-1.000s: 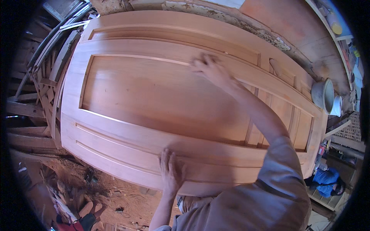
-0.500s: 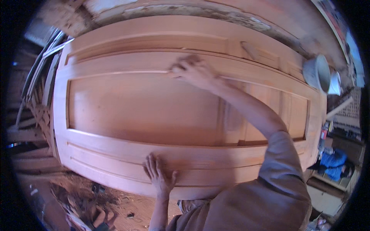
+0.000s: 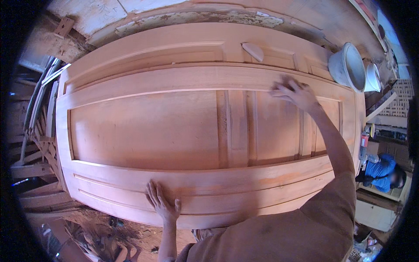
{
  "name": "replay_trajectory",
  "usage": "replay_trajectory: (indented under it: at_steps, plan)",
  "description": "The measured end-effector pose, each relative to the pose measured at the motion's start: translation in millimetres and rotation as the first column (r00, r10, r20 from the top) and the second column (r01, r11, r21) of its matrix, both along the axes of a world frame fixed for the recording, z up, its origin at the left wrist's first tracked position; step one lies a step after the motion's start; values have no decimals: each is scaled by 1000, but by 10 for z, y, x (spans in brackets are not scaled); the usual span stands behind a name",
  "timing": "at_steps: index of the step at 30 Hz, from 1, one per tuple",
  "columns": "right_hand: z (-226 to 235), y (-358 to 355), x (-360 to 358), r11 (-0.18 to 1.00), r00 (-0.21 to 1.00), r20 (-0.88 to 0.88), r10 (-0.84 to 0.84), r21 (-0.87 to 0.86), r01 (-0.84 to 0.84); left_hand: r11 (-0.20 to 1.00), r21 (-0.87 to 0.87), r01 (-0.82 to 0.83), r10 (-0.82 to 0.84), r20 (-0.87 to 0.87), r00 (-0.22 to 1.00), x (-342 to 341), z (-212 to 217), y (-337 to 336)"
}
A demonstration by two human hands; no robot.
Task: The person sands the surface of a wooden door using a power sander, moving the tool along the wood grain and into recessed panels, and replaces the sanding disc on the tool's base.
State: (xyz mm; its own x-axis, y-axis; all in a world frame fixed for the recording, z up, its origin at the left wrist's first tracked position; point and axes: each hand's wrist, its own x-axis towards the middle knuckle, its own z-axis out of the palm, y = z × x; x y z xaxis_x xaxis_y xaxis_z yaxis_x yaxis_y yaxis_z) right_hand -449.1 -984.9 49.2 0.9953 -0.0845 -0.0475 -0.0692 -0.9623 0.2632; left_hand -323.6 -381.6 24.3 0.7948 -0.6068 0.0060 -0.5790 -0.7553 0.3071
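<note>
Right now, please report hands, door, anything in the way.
Left hand on near side; right hand blurred, far side. Door lying flat. Bucket, far right.

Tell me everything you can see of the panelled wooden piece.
The panelled wooden piece lies flat, its long side running across the view. It looks like bare, reddish-pale wood, with orange patches along the near side. A raised frame surrounds recessed panels, a broad one at left and narrower ones toward the right, divided by crossbars. The left hand rests spread on the grooved near side; the blurred right hand is at the far rail, its grip unclear.
</note>
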Motion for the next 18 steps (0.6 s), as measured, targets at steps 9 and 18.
replay_trajectory:
  at_steps: [9, 18]
  plan:
    - [82, -30, -1437, 726, 668, 325, -670, 474, 498, 1000, -22, -19, 19, 5, 1000, -102, 14, -79]
    - [-457, 2066, -953, -530, 371, -469, -802, 844, -80, 998, -66, -9, 3, -89, 996, 74, 143, 88]
